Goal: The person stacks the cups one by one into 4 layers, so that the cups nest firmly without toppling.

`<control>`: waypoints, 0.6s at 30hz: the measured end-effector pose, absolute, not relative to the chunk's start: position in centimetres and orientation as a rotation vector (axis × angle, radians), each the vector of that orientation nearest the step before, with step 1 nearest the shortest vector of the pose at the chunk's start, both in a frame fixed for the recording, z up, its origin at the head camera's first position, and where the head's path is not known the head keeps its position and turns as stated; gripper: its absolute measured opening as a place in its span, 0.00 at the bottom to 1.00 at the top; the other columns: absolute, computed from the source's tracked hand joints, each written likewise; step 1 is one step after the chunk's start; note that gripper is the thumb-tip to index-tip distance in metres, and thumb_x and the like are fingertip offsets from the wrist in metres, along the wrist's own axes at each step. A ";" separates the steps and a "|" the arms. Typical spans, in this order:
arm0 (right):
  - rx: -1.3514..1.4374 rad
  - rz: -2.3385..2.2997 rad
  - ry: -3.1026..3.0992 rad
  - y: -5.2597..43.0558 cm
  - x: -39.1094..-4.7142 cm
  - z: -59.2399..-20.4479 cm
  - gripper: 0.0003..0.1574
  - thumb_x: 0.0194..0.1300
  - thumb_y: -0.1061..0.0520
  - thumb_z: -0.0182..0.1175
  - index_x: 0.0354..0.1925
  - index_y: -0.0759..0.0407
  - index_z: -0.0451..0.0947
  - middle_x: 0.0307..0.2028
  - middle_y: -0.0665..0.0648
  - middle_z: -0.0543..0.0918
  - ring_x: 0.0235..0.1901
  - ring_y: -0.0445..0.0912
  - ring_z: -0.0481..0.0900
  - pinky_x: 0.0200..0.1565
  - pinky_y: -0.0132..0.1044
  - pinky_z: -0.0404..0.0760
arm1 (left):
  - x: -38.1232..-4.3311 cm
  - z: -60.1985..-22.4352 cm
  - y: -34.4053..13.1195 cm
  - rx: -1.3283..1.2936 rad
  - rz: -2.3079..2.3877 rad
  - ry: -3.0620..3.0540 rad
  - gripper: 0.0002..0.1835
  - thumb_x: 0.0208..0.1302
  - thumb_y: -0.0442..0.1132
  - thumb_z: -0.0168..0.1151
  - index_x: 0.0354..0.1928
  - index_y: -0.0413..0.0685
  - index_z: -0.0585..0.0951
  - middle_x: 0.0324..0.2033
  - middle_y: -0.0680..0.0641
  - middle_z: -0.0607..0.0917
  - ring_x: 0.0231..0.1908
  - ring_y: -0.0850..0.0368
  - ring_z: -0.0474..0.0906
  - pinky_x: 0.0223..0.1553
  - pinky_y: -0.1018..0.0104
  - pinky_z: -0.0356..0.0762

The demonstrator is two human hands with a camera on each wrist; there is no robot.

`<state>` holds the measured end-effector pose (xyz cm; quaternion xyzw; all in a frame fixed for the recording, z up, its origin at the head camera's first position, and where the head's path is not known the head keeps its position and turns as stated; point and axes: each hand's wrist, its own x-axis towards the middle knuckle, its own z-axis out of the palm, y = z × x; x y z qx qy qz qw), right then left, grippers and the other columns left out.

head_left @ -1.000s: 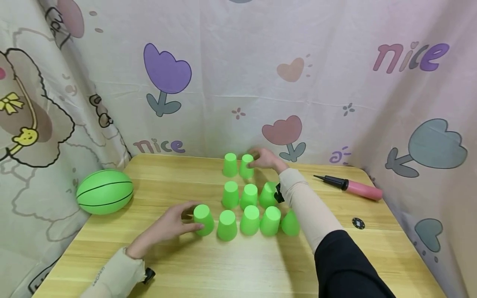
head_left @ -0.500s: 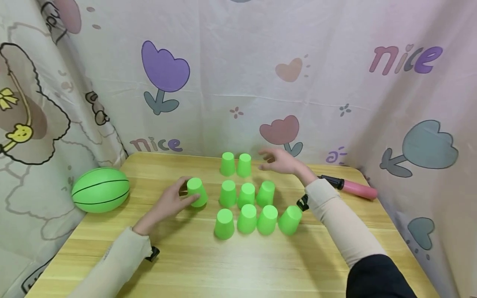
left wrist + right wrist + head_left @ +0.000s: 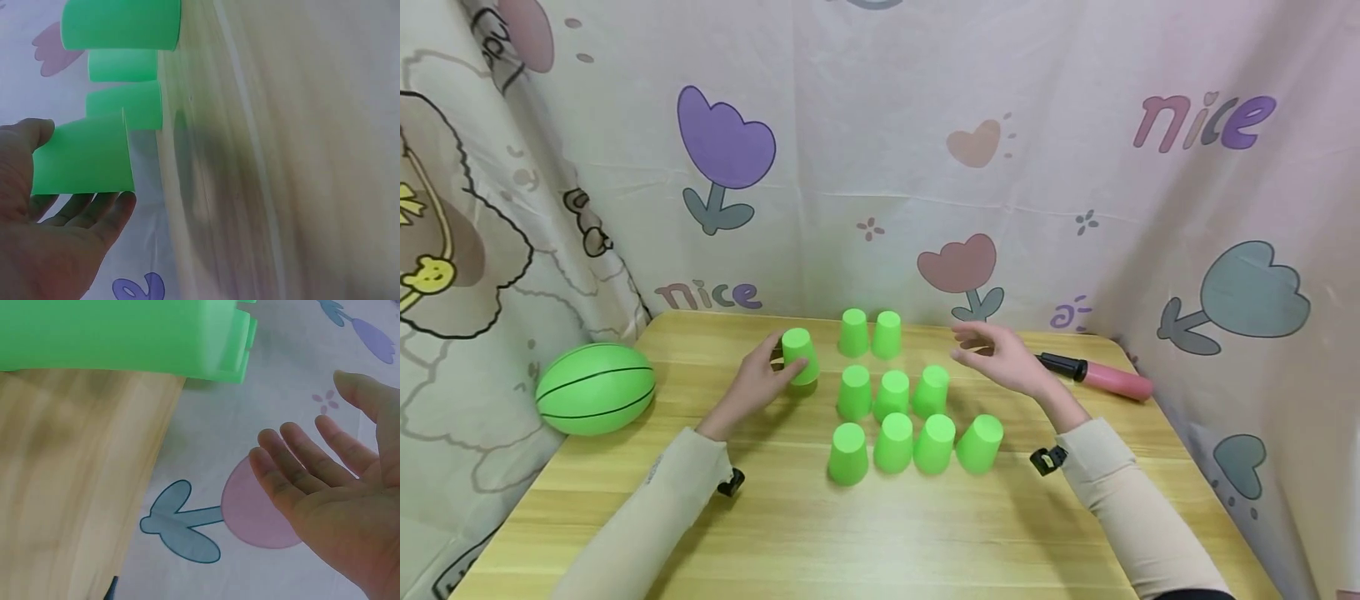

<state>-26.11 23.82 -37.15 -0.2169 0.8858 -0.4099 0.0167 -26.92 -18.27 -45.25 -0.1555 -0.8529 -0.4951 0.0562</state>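
Wooden table (image 3: 880, 542); above it, green cup (image 3: 87, 156) gripped in left fingers (image 3: 117, 217).

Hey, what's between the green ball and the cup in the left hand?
In the head view, bare tabletop, then the left hand itself, holding that cup.

Cups (image 3: 893, 443) smooth plastic; tabletop (image 3: 887, 537) wood; curtain (image 3: 857, 125) cloth

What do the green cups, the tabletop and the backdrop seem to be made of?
Green cups: probably plastic, satin; smooth, evenly coloured walls, soft highlights. Tabletop: wood or wood-look laminate, slightly glossy; grain streaks and a pale glare. Backdrop: likely fabric, matte; creases and hanging folds.
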 end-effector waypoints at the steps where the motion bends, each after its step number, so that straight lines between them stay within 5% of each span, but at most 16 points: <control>1: -0.665 -1.291 2.759 24.0 -25.8 -37.3 0.34 0.74 0.50 0.66 0.72 0.60 0.73 0.66 0.64 0.81 0.64 0.61 0.82 0.66 0.56 0.83 | -27.2 -45.3 -18.2 -0.461 -1.505 -2.582 0.31 0.76 0.40 0.64 0.74 0.37 0.67 0.64 0.30 0.79 0.65 0.32 0.77 0.66 0.40 0.81; 9: -0.621 -1.342 2.814 25.5 -23.2 -38.4 0.31 0.75 0.50 0.66 0.70 0.60 0.75 0.64 0.65 0.83 0.62 0.58 0.84 0.64 0.57 0.83 | -29.5 -45.7 -17.6 -0.410 -1.513 -2.581 0.32 0.75 0.40 0.66 0.75 0.39 0.67 0.65 0.32 0.79 0.66 0.35 0.76 0.67 0.42 0.81; 18: -0.571 -1.401 2.774 27.1 -20.4 -40.1 0.33 0.74 0.49 0.68 0.70 0.58 0.75 0.64 0.64 0.83 0.59 0.57 0.85 0.62 0.38 0.85 | -31.5 -45.8 -16.9 -0.370 -1.506 -2.590 0.34 0.75 0.40 0.66 0.76 0.37 0.66 0.65 0.30 0.78 0.67 0.32 0.75 0.69 0.40 0.78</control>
